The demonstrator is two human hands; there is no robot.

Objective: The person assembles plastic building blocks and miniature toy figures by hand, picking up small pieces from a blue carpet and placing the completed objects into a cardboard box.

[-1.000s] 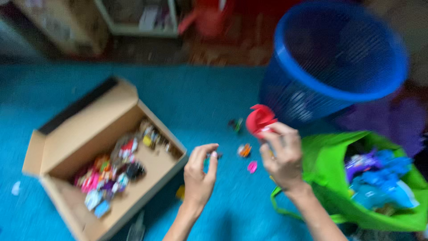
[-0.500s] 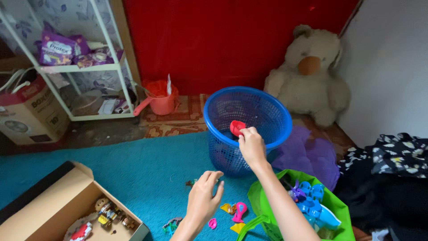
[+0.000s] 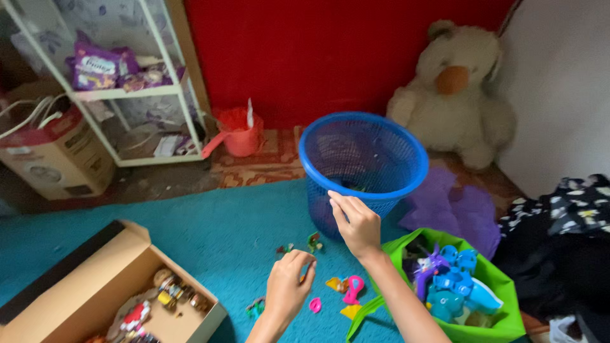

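My right hand (image 3: 357, 223) hovers palm down at the near rim of a blue mesh basket (image 3: 406, 185), fingers loose with nothing visible in them. My left hand (image 3: 287, 284) hangs lower over the teal carpet, its fingers curled with the tips together. Whether it pinches a small piece is hidden. Small toys lie around it: a pink one (image 3: 353, 289), a yellow one (image 3: 335, 284), a pink ring (image 3: 315, 305) and a green-and-red piece (image 3: 313, 241). The red toy from earlier is not in sight.
An open cardboard box (image 3: 95, 279) with small toys lies at lower left. A green bag (image 3: 502, 321) of blue toys (image 3: 451, 289) sits at lower right beside purple cloth (image 3: 457, 209) and dark clothes (image 3: 559, 248). Behind are a teddy bear (image 3: 454, 95), an orange jug (image 3: 238, 134) and a white shelf (image 3: 127, 94).
My right hand carried a red toy up to the basket and now comes back over the rim without it. My left hand stayed low over the carpet and curled its fingers.
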